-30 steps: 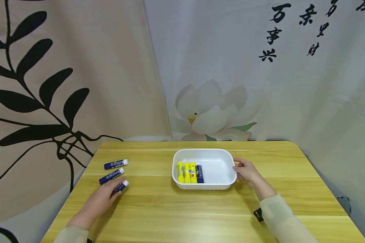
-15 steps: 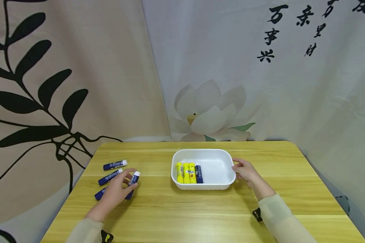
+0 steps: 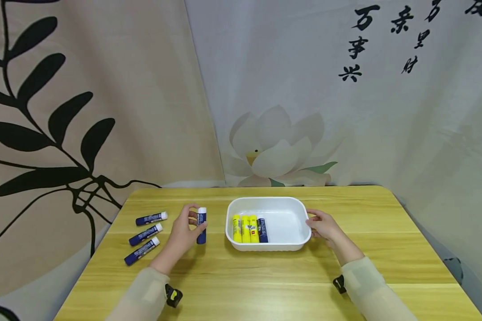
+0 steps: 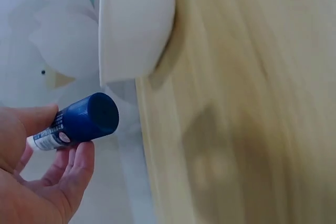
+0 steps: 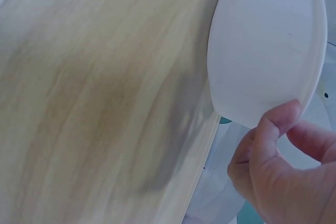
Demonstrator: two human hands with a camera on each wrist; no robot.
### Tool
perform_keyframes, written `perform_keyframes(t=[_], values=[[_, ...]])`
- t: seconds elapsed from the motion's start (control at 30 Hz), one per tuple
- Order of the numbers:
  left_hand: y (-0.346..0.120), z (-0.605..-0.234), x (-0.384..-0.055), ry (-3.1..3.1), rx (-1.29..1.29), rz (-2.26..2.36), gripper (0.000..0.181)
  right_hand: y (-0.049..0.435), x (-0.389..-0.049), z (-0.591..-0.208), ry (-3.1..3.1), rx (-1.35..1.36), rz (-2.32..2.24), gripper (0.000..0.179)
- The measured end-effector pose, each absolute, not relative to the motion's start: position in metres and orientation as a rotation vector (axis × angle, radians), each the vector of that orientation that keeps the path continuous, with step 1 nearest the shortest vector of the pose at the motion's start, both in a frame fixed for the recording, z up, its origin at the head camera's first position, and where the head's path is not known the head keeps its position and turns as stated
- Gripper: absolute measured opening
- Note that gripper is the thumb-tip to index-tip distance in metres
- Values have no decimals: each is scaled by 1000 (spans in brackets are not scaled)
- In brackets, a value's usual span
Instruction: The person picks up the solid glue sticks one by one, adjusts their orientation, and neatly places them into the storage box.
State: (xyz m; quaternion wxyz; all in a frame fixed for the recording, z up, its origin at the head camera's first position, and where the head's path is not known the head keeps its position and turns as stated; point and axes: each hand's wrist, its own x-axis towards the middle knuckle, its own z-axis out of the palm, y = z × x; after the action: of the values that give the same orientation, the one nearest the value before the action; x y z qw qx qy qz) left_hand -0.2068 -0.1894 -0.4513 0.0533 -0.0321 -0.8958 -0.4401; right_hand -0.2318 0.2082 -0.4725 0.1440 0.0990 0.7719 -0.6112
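Note:
My left hand (image 3: 183,232) pinches a dark blue glue stick (image 3: 201,225) with a white end, held nearly upright left of the white plastic tray (image 3: 301,245). In the left wrist view the glue stick (image 4: 84,117) sits between thumb and fingers, its blue end towards the camera. My right hand (image 3: 325,226) grips the tray's right end; in the right wrist view its thumb and fingers pinch the tray's rim (image 5: 315,72). Inside the tray, at its left side, yellow glue sticks (image 3: 246,228) stand in a row beside one blue glue stick (image 3: 263,230).
On the left of the wooden table (image 3: 241,285) lie three blue glue sticks: a far one (image 3: 151,218), a middle one (image 3: 145,234) and a near one (image 3: 142,251). A printed curtain (image 3: 164,89) hangs behind the table's back edge.
My left hand has lifted a blue glue stick from the left group and carried it right towards the tray, turning it more upright. The right hand and tray have stayed put.

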Motion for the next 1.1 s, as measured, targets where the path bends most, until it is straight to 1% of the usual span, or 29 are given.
perform_keyframes(t=[0.2,0.4,0.67,0.9,1.1], values=[[-166,-443,-220,-2653,-70,-1406,54,208,-232,-473,2237,270,-1763,48],[-142,-434,-230,-2573,-17,-1510,52,207,-234,-473,2233,280,-1774,47],[-103,-432,-243,-2538,-30,-1586,52,208,-229,-472,2243,276,-1765,47],[-68,-439,-245,-2568,-71,-1616,51,209,-230,-473,2255,270,-1760,47],[-41,-447,-239,-2616,-103,-1640,51,210,-233,-475,2246,269,-1756,47]])
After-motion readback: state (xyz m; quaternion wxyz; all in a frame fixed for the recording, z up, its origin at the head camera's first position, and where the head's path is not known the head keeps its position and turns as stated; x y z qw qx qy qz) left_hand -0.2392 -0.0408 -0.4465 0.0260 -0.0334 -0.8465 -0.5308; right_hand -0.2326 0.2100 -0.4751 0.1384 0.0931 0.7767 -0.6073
